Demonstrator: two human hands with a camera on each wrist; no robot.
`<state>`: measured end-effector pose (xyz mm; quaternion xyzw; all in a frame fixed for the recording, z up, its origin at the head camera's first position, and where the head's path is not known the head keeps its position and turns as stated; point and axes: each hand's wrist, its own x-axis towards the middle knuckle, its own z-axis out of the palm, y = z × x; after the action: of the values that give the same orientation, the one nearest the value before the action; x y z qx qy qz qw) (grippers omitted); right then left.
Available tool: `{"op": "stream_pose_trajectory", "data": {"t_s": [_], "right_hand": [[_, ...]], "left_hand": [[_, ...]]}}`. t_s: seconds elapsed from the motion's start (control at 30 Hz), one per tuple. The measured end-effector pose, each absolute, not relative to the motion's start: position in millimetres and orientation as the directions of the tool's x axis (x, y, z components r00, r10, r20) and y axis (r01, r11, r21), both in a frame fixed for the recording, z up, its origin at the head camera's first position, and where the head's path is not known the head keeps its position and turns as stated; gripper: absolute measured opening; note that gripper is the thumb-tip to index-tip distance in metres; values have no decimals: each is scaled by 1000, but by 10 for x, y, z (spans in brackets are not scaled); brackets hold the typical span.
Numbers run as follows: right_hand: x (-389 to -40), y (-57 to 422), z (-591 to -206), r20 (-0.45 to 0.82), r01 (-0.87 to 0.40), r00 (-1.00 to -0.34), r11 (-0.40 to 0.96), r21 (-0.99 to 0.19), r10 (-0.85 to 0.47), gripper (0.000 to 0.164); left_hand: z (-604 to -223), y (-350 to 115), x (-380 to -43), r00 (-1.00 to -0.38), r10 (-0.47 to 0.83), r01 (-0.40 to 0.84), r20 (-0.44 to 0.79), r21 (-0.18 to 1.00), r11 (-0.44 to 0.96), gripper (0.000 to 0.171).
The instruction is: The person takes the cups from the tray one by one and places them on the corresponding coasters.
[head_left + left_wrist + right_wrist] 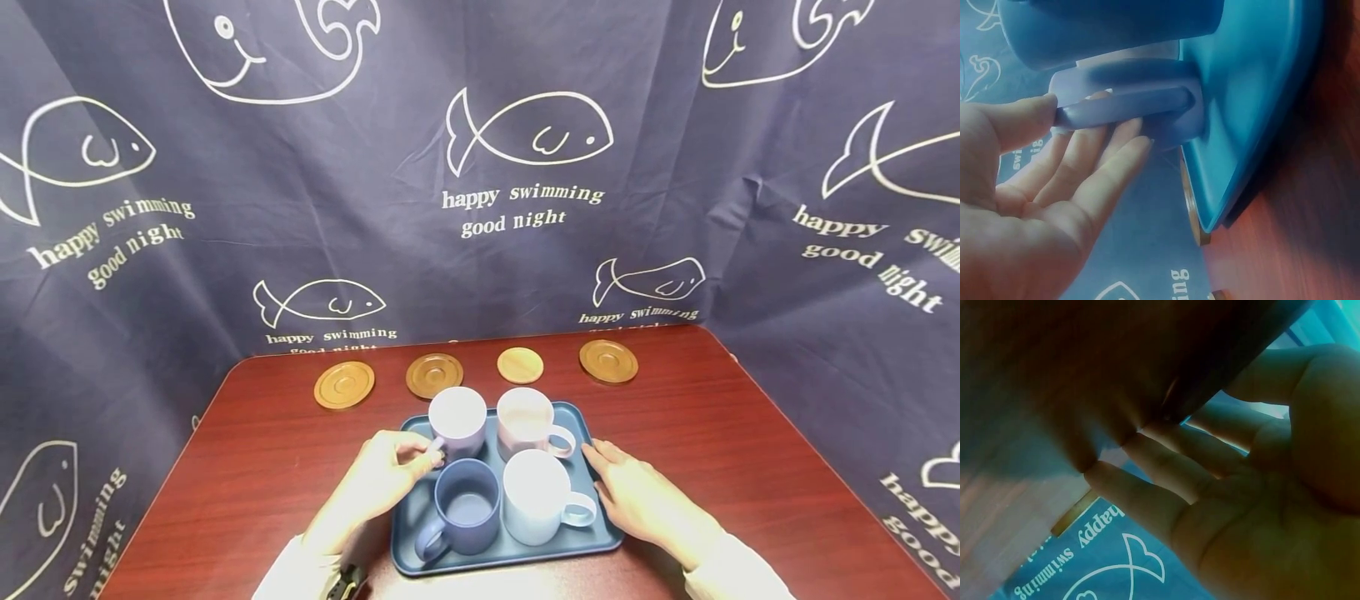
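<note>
A blue tray point(525, 557) bears a lavender mug point(459, 440), a pale pink mug point(521, 433), a dark blue mug point(472, 521) and a light blue mug point(534, 508). My left hand point(384, 468) pinches the handle of the lavender mug at the tray's back left, thumb at the handle's upper end and fingers behind it in the left wrist view. Beside the tray's right edge rests my right hand point(637, 492), its fingers point(1160, 469) extended and nothing gripped. The dark blue mug's handle points toward the front left.
Behind the tray, a row of round wooden coasters lies along the table's far side: a left one point(345, 385), a second point(435, 376), a smaller, paler one point(520, 365) and a right one point(608, 361). A dark blue fish-print curtain point(420, 250) hangs around the reddish table point(720, 433).
</note>
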<state>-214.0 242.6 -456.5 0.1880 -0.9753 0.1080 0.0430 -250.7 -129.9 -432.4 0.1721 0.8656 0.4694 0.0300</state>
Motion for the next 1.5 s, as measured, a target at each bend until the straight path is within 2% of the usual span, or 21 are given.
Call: {"op": "stream_pose_trajectory", "data": {"t_s": [0.23,0.5,0.83,1.3,1.5], "right_hand": [[-2143,2419,-4556,102,-361,-932,911,-202,-347,55],[-2153,2439,-4597,137,-372,-926,909,-190,-351,52],[-2147,2450,-4615,155,-391,-917,902,-181,-366,51],[-2162,2454,-4634,153,-389,-918,903,-180,-365,51],[-2156,2452,-4626,154,-388,-918,905,-176,-365,51]], "left_hand": [[-4330,-1287,-2506,-939,318,282,130,821,496,10],[-4371,-1280,-2508,-949,281,269,139,824,500,13],[-4412,-1262,-2489,-966,232,211,116,873,441,11],[-4436,-1268,-2511,-975,175,197,136,895,400,13],[-4390,-1297,-2514,-981,145,171,130,932,320,7]]}}
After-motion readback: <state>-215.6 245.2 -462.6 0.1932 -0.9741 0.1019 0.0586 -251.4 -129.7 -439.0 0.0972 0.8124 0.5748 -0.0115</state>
